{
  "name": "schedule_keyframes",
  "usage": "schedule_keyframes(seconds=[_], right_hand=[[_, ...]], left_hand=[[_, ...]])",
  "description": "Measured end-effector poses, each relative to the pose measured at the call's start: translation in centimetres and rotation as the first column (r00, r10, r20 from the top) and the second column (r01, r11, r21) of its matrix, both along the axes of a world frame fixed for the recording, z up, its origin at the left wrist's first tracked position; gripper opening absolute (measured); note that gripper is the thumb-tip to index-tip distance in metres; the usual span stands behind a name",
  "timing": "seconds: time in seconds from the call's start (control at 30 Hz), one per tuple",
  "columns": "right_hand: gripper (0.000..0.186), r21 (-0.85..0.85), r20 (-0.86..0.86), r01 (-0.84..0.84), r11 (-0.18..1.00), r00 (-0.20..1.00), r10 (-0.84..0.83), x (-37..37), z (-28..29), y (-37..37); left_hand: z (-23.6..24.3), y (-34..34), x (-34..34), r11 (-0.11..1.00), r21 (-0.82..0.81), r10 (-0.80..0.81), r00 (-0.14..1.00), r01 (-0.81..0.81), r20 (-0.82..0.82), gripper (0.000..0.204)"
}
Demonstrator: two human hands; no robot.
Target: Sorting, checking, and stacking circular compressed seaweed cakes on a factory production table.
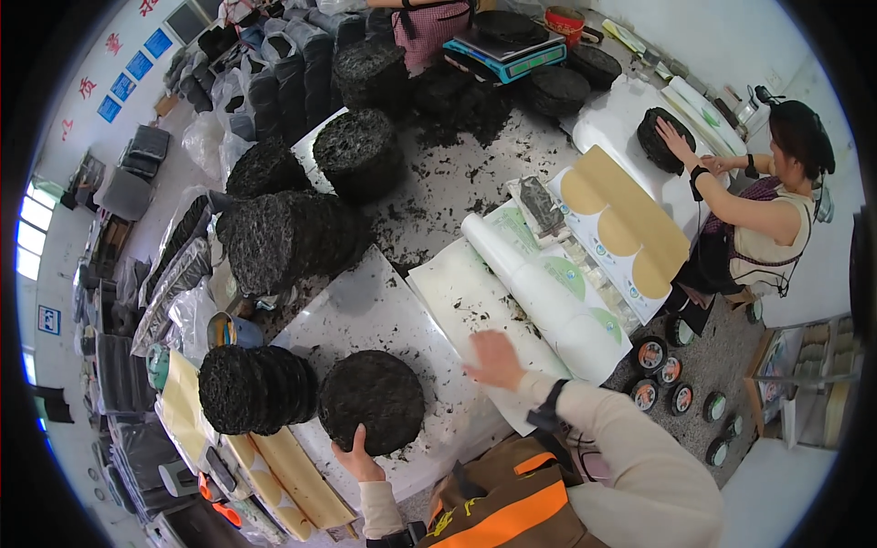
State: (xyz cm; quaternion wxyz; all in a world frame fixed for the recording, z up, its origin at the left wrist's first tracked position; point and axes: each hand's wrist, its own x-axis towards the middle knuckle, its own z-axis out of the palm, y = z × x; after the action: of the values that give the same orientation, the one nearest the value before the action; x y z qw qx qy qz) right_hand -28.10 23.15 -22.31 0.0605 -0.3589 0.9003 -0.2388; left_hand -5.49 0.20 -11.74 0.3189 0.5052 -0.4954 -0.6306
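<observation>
— Where is lettering seen?
— Red characters (pixel 87 89) are borne by the white wall (pixel 91 139), beside a row of blue rectangular signs (pixel 139 64).
— And lower down?
— Round green emblems (pixel 565 274) are printed on white paper sheets (pixel 587 297), and round coloured labels (pixel 670 370) are carried by dark round tubs (pixel 649 354); their fine print cannot be read.

The black disc (pixel 372 402) near the front edge of the tabletop (pixel 361 306) has a rough, matt surface. The tabletop itself looks smooth and slightly glossy. Toward its right edge, the white roll (pixel 539 294) looks smooth, like paper or plastic.
</observation>
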Motion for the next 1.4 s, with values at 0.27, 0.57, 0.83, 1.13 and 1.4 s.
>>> schedule_keyframes(seconds=[0.27,0.57,0.83,1.13,1.4], right_hand=[[0.014,0.058,0.039,0.155,0.986,0.987,-0.157,-0.1,-2.3,-0.7],[0.013,-0.154,0.152,0.223,0.963,0.968,-0.2,-6.5,9.0,4.1],[0.015,-0.24,0.095,0.108,0.965,0.992,-0.087,-4.5,9.6,2.7],[0.039,-0.45,0.426,0.105,0.887,0.898,0.11,-7.4,9.1,1.3],[0.081,-0.544,0.639,0.318,0.776,0.757,0.138,-12.2,10.6,-7.1]], left_hand=[[0.5,0.5,-2.3,0.999,0.012,-0.05,0.998,0.05,-0.043,0.057],[0.2,0.8,-3.8,0.988,0.092,-0.119,0.991,0.124,-0.065,0.062],[1.6,0.4,-5.1,0.99,0.071,-0.113,0.986,0.123,-0.125,0.061],[1.6,-1.1,-6.3,0.832,0.53,0.142,0.862,0.163,-0.487,0.052],[3.3,-0.9,-19.6,0.892,0.35,-0.154,0.92,0.286,-0.359,0.052]])
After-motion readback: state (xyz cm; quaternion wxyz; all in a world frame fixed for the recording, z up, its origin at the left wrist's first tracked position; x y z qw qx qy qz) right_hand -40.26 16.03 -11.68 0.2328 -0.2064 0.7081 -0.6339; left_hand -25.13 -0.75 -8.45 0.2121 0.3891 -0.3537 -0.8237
